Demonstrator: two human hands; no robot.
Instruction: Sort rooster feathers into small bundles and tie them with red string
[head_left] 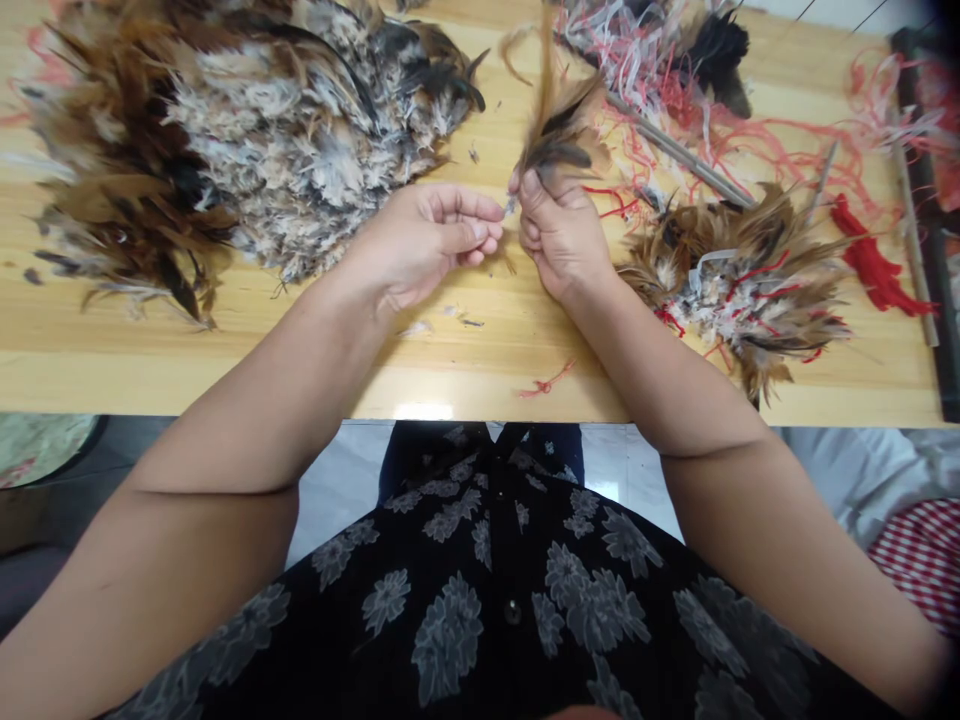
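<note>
My right hand [564, 232] is closed around the base of a small bunch of brown and black feathers [556, 130], whose tips point away from me. Close beside it, my left hand [450, 235] has its thumb and fingertips pressed together near the quill ends. A bit of pale fluff shows between the two hands, and whatever the left fingertips pinch is too small to make out. To the left lies a large heap of feathers [300, 150], fluffy grey-white in the middle and brown and black around it.
On the right lie a pile of feather bunches with red ties [750, 285], red yarn [881, 262] and thin sticks [682, 150]. Pink and white plastic strings [630, 45] tangle at the back. A red string scrap [546, 382] rests near the wooden table's [450, 385] front edge.
</note>
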